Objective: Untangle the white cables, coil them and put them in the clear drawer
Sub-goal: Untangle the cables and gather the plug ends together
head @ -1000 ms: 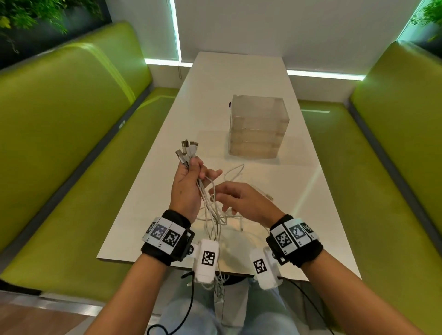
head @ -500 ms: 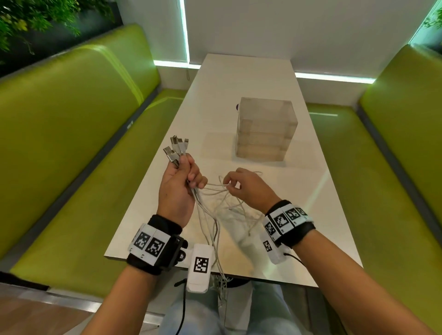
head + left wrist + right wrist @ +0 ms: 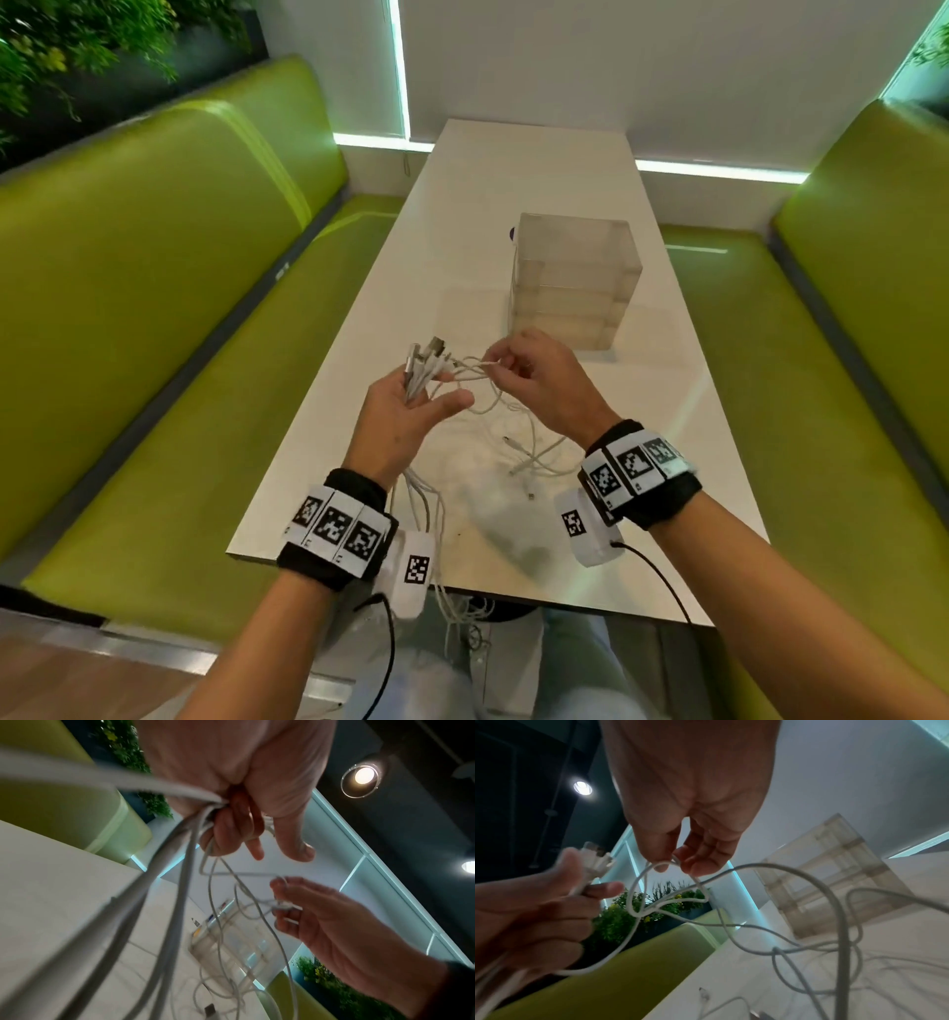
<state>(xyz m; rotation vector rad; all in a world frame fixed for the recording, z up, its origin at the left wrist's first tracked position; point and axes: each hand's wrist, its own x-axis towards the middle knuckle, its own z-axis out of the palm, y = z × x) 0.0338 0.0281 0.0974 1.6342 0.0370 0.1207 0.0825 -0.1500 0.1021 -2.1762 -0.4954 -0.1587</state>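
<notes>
Several white cables [image 3: 518, 442] lie tangled on the white table [image 3: 513, 216] and hang over its near edge. My left hand [image 3: 411, 406] grips a bundle of them, plug ends [image 3: 426, 354] sticking up above the fingers; the same grip [image 3: 231, 817] shows in the left wrist view. My right hand [image 3: 534, 375] pinches one cable loop [image 3: 670, 862] between thumb and fingertips, just right of the left hand. The clear drawer unit [image 3: 572, 280] stands farther back on the table, all drawers closed.
Green benches [image 3: 154, 308] flank the table on both sides. A white wall closes the far end. Loose plug ends [image 3: 513, 444] lie on the table below my right hand. My lap is beneath the near table edge.
My right hand has risen from the tangle and moved left and forward, now pinching a loop beside the left hand. The left hand has tilted, its bundle of plugs leaning right.
</notes>
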